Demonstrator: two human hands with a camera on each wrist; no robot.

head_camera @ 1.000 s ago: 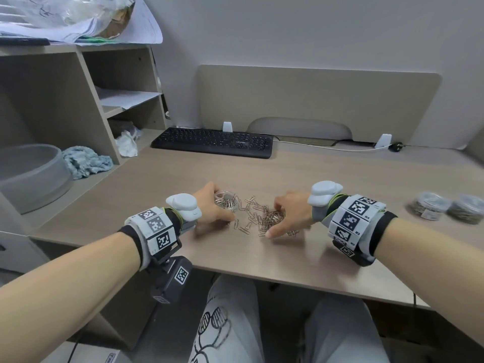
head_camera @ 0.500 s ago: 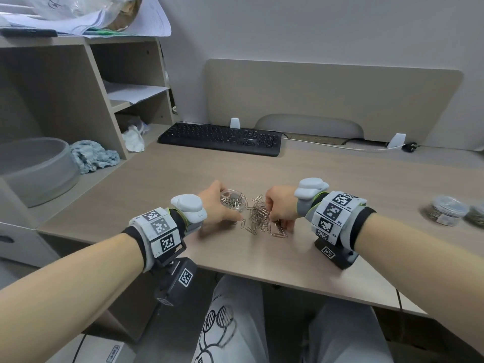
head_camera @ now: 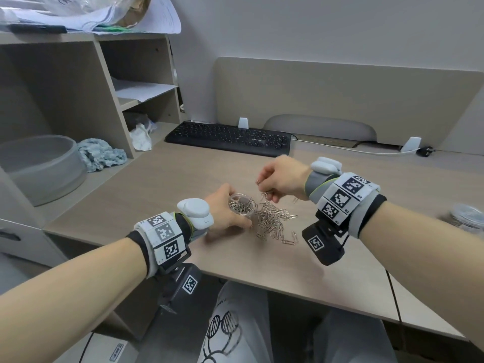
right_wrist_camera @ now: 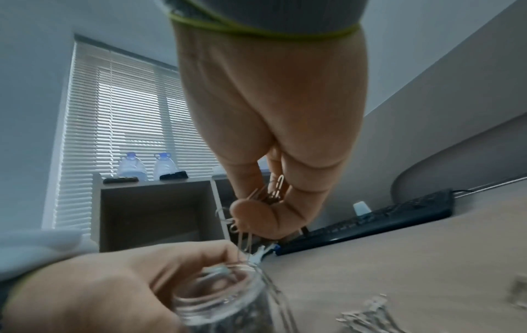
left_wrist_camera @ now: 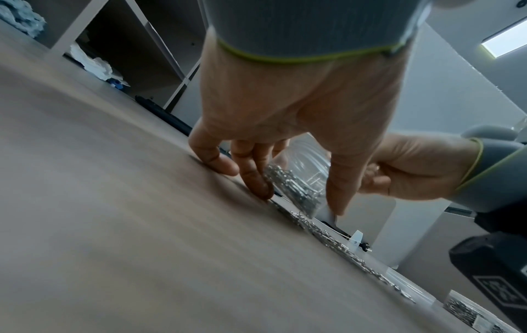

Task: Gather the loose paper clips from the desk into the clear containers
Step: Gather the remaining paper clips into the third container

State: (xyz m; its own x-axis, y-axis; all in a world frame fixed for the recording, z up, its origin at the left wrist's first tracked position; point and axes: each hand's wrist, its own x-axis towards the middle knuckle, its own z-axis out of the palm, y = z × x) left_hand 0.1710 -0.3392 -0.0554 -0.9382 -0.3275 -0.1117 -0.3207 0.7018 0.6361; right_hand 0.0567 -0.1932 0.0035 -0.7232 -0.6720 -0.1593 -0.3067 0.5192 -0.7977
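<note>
Fingers of the left hand [head_camera: 225, 210] curled round a small clear round container [head_camera: 242, 205] that stood on the pale wood-grain desk [head_camera: 162, 195], its open mouth up and a layer of silver clips already lying inside; in the left wrist view the thumb [left_wrist_camera: 339, 180] pressed 1 side of the container's wall while the other fingers [left_wrist_camera: 250, 166] wrapped the far side, their tips down on the desktop. Just to the right of the container lay the loose pile of silver wire paper clips [head_camera: 275, 221], spread flat on the desk and reaching toward its near edge, a few strays at the fringe. Above and slightly behind that pile the right hand [head_camera: 281, 179] was raised off the desk, closed in a pinch on a small bunch of paper clips [right_wrist_camera: 268, 191]; the right wrist view showed the clips clamped between thumb and fingertips, several dangling below the grip toward the container's mouth [right_wrist_camera: 225, 290], not quite over it. At the far right of the desk, well apart from the hands, stood 2 more clear containers [head_camera: 468, 216], blurred, with clips inside. A black keyboard [head_camera: 230, 138] lay along the back of the desk before a beige divider panel [head_camera: 340, 95]. To the left stood a beige shelf unit [head_camera: 104, 82] with papers, a grey round tub [head_camera: 39, 166] and a crumpled blue cloth [head_camera: 100, 154].
</note>
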